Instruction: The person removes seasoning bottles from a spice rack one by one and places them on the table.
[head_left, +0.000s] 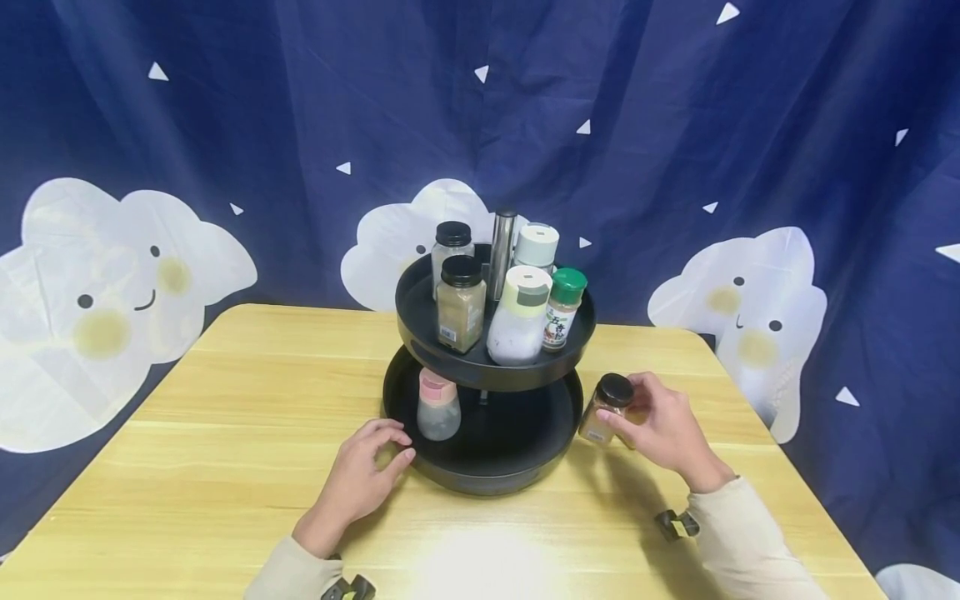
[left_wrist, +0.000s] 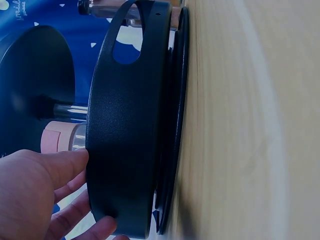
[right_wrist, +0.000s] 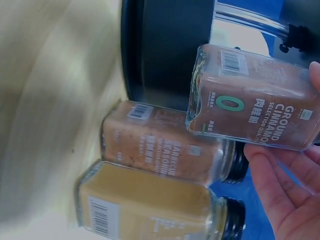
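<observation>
My right hand (head_left: 667, 425) grips a black-lidded glass jar labelled ground cinnamon (right_wrist: 250, 100), raised above the table just right of the lower tray. A two-tier black turntable rack (head_left: 487, 482) stands mid-table. At its front left, my left hand (head_left: 360, 477) touches the lower tray's rim with relaxed fingertips, holding nothing. A pink-capped shaker (head_left: 438, 408) stands on the lower tier near that hand. Below the held jar, the right wrist view shows a barbecue seasoning jar (right_wrist: 160, 142) and a yellow-powder jar (right_wrist: 145, 200) on the table, mostly hidden behind my hand in the head view.
The upper tier (head_left: 517, 379) carries two black-lidded jars, including a tan-powder one (head_left: 461, 308), a yellow-capped shaker (head_left: 517, 325), a white-capped container (head_left: 537, 243) and a green-capped bottle (head_left: 562, 308) around a metal post (head_left: 503, 258). A blue cloud-print curtain (head_left: 300, 125) hangs behind the wooden table (head_left: 225, 433).
</observation>
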